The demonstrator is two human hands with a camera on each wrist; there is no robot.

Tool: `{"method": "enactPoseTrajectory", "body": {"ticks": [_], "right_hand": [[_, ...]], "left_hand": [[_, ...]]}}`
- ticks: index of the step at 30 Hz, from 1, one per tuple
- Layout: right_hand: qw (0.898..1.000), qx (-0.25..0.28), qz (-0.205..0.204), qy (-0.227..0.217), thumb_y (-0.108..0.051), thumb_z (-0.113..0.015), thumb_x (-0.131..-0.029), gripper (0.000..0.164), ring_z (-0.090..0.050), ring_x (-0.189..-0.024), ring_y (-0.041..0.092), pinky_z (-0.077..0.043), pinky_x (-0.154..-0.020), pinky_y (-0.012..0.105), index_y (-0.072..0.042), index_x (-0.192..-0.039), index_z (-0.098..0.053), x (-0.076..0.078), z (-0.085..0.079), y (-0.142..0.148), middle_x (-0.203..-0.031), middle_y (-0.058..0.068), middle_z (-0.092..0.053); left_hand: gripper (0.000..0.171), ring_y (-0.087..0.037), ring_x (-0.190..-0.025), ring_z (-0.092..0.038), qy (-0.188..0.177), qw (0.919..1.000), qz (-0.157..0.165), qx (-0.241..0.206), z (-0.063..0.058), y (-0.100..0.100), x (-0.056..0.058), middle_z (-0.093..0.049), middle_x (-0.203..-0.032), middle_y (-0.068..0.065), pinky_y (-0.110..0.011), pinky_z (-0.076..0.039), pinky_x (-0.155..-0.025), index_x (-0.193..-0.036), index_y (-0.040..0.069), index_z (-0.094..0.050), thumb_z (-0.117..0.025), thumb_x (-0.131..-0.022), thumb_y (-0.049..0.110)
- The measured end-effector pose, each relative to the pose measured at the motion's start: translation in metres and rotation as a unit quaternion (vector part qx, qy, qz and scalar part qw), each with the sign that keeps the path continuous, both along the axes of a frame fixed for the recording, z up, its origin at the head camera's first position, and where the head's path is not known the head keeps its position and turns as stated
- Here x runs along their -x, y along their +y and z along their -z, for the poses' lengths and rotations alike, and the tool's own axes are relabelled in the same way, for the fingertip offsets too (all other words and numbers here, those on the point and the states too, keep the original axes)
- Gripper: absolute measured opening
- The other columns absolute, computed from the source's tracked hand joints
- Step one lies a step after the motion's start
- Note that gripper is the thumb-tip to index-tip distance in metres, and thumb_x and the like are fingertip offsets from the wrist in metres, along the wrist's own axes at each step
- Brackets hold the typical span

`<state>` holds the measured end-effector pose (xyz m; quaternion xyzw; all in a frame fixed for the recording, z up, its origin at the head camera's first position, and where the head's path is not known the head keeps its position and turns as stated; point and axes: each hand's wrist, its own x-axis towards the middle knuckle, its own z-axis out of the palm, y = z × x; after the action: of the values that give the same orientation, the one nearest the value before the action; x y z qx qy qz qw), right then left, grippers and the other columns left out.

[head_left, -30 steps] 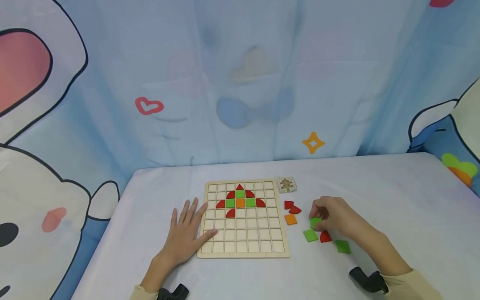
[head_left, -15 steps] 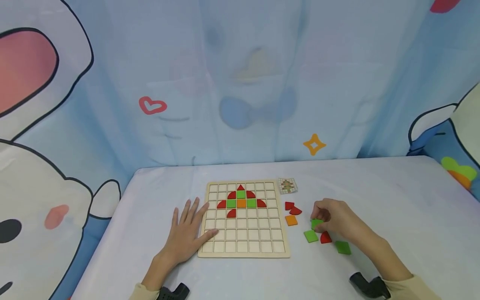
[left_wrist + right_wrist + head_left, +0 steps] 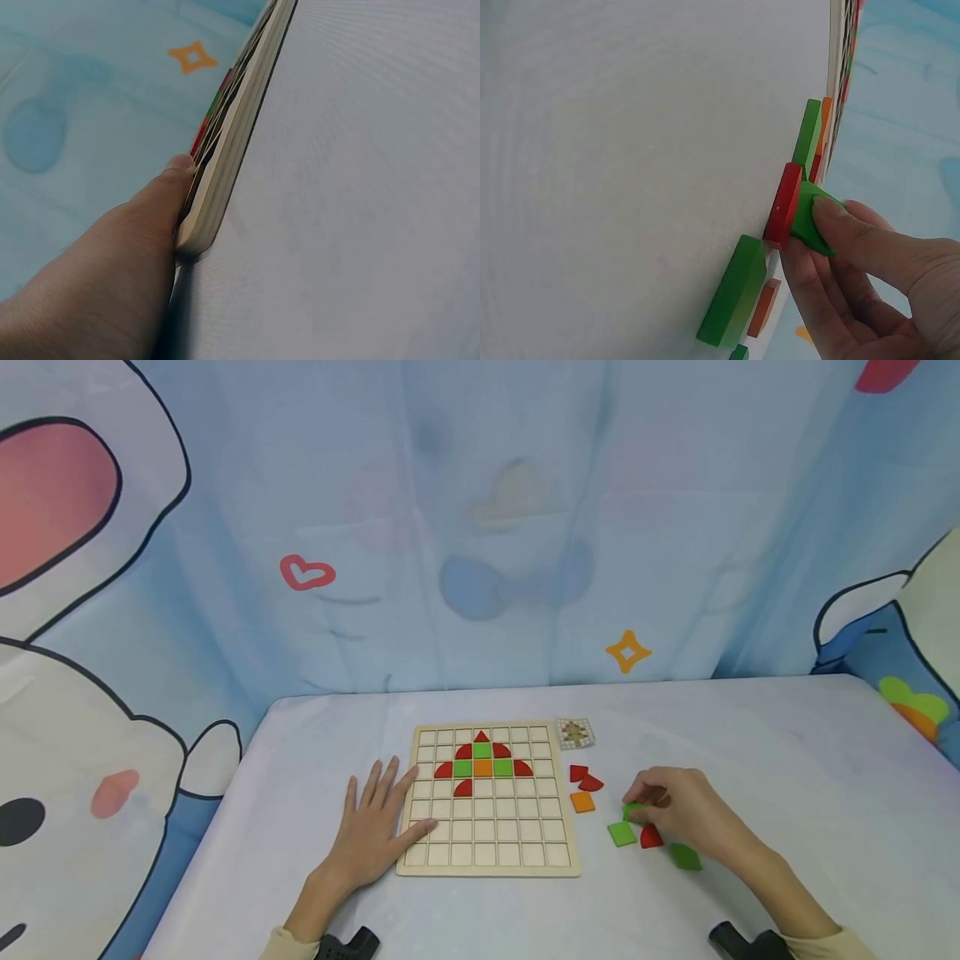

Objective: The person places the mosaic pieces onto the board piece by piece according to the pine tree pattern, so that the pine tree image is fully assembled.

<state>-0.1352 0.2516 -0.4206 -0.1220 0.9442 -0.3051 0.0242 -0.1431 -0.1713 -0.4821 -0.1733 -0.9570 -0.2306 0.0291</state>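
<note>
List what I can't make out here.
Head view: much of the held green tile, covered by the right hand.
Head view: the design on the pattern card, too small.
Left wrist view: the face of the board, turned edge-on.
Right wrist view: a green piece, cut off by the bottom edge.

The beige board [image 3: 507, 832] is grid-lined, its tiles [image 3: 483, 767] green, red and orange.

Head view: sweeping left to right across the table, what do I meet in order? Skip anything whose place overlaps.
Left hand → pale wooden grid board → orange square tile → loose green square tile → red rounded-edge tile → rightmost green tile.
</note>
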Motion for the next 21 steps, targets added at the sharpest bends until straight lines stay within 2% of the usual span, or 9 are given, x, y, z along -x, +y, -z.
{"method": "enactPoseTrajectory", "body": {"ticks": [6,10,15,21], "right_hand": [[1.000,-0.001,0.003,0.014,0.003,-0.087,-0.080,0.019,-0.060,-0.076,0.015,-0.055,-0.064,0.023,-0.010,-0.091,-0.078,0.001,-0.001,-0.001,-0.084,-0.004,-0.069],[0.999,0.008,-0.006,0.037,0.004,-0.087,-0.080,0.020,-0.062,-0.079,0.015,-0.058,-0.069,0.024,-0.009,-0.093,-0.079,0.004,-0.006,-0.011,-0.087,-0.004,-0.071],[0.996,0.043,-0.052,0.066,0.007,-0.084,-0.082,0.020,-0.065,-0.082,0.014,-0.060,-0.073,0.028,-0.008,-0.093,-0.078,0.012,-0.015,-0.040,-0.089,-0.005,-0.071],[0.989,0.072,-0.109,0.062,0.009,-0.082,-0.083,0.019,-0.063,-0.081,0.011,-0.058,-0.072,0.025,-0.006,-0.093,-0.079,0.026,-0.016,-0.087,-0.090,-0.004,-0.071]], "left_hand": [[0.083,-0.041,-0.160,-0.009,0.000,1.0000,0.000,0.000,0.002,-0.001,0.001,-0.022,-0.172,-0.018,-0.070,0.002,-0.122,-0.165,0.014,-0.035,-0.060,-0.099,0.058],[0.082,-0.042,-0.160,-0.009,0.001,1.0000,0.001,-0.001,0.001,-0.001,0.001,-0.023,-0.172,-0.018,-0.070,0.002,-0.122,-0.164,0.014,-0.035,-0.059,-0.099,0.058],[0.081,-0.042,-0.160,-0.010,0.001,1.0000,0.000,-0.001,0.001,-0.002,0.000,-0.023,-0.172,-0.018,-0.071,0.001,-0.122,-0.164,0.015,-0.036,-0.058,-0.100,0.059],[0.083,-0.041,-0.160,-0.010,-0.002,1.0000,0.001,0.003,0.000,-0.001,0.000,-0.022,-0.172,-0.018,-0.071,0.000,-0.122,-0.165,0.015,-0.034,-0.058,-0.100,0.060]]}}
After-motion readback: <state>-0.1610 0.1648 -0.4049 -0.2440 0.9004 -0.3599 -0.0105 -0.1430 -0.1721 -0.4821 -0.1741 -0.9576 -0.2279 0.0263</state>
